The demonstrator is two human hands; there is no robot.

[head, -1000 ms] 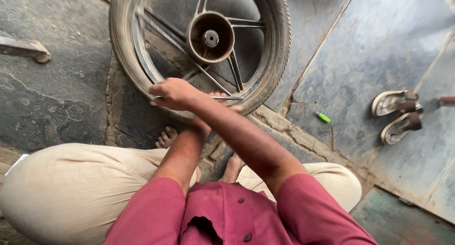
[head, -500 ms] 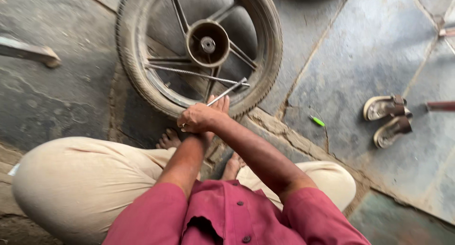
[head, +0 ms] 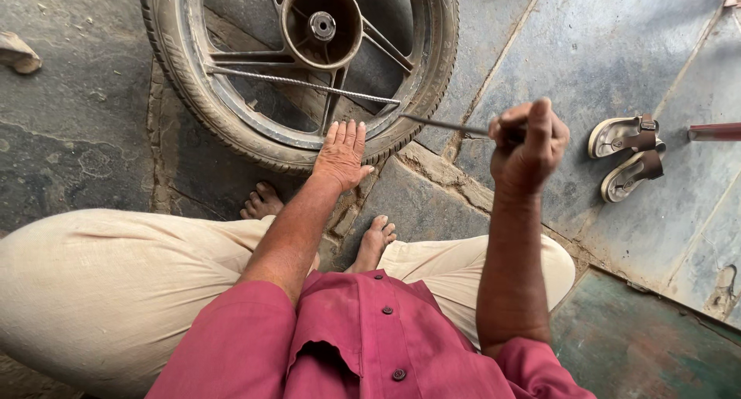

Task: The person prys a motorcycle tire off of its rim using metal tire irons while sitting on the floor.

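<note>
Hands at a dusty black spoked motorcycle wheel (head: 231, 113)
Left hand (head: 342, 153) lies flat, fingers spread, on the tyre; right hand (head: 529, 144) grips a thin ribbed steel rod (head: 324, 87).

This looks like an informal roadside or courtyard repair spot for motorcycle wheels, with the work done on the ground. A dusty spoked wheel (head: 301, 67) with its tyre lies flat on a cracked, stained stone floor (head: 69, 121). The person squats barefoot, and a pair of sandals (head: 629, 156) sits aside on the slabs.
</note>
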